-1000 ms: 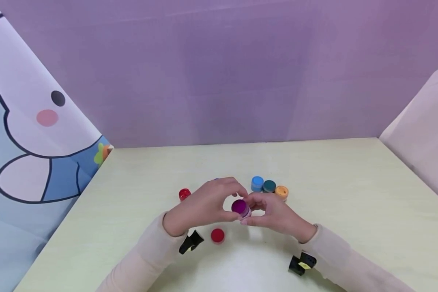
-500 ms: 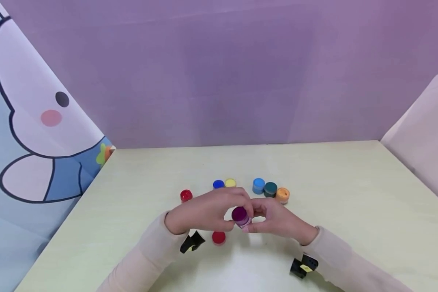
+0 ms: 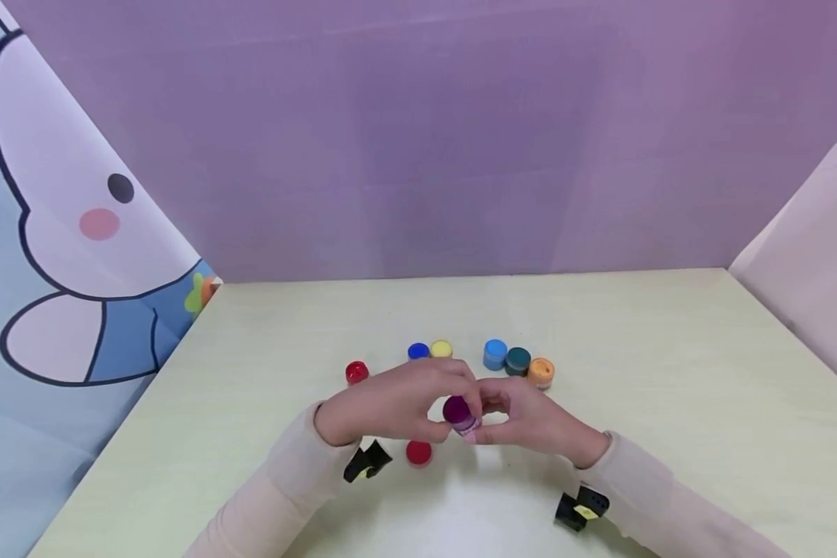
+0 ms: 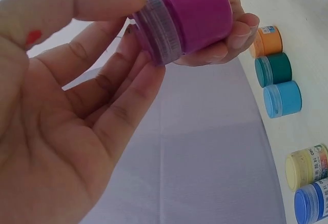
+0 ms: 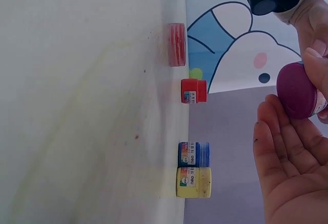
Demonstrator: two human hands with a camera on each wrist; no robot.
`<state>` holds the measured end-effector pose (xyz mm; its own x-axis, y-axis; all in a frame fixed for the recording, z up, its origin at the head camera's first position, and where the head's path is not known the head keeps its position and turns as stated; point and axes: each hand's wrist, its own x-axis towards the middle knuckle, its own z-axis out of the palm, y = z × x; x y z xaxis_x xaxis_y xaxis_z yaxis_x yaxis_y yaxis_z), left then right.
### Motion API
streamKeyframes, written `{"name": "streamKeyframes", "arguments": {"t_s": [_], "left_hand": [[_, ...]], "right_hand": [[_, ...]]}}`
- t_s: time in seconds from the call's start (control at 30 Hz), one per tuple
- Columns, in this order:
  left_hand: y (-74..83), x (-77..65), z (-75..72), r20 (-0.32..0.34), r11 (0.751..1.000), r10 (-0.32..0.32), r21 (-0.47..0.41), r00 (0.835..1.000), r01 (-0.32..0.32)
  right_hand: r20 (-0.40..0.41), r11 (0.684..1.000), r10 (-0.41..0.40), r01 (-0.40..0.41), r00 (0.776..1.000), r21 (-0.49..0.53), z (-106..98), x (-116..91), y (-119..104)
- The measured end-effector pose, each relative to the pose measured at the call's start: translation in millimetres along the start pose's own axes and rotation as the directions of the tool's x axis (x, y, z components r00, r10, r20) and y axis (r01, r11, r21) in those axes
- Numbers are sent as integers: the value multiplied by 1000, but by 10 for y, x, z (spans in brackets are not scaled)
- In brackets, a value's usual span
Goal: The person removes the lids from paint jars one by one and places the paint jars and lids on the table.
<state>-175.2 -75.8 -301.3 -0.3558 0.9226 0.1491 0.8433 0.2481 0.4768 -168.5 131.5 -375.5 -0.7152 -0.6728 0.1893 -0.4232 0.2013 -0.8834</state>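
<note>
A small purple paint jar (image 3: 458, 413) is held in the air over the table, tilted, between both hands. My left hand (image 3: 401, 399) pinches its clear ridged lid (image 4: 160, 26) between thumb and fingers, as the left wrist view shows. From the other side my right hand (image 3: 530, 415) grips the jar's purple body (image 4: 202, 14). The right wrist view shows the jar's rounded base (image 5: 296, 90) close to the right fingers. On the table below the left hand lies a round red lid (image 3: 419, 453), streaked with red in the right wrist view.
Beyond the hands stand blue (image 3: 418, 351) and yellow (image 3: 442, 349) jars, partly covered by the left hand. Light blue (image 3: 495, 354), dark green (image 3: 518, 361) and orange (image 3: 540, 373) jars form a row at right. A red jar (image 3: 356, 372) is at left. Fabric walls (image 3: 460, 139) enclose the table.
Both hands have come slightly lower with the purple jar, uncovering the blue and yellow jars behind. The head view has shifted a little. In the last half second almost nothing moves.
</note>
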Motion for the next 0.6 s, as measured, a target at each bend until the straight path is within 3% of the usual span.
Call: {"name": "streamKeyframes", "arguments": {"t_s": [0.6], "left_hand": [[3, 6, 55, -117, 987, -151, -67, 982, 144]], "right_hand": [[-48, 1000, -30, 30, 998, -3, 26, -14, 20]]}}
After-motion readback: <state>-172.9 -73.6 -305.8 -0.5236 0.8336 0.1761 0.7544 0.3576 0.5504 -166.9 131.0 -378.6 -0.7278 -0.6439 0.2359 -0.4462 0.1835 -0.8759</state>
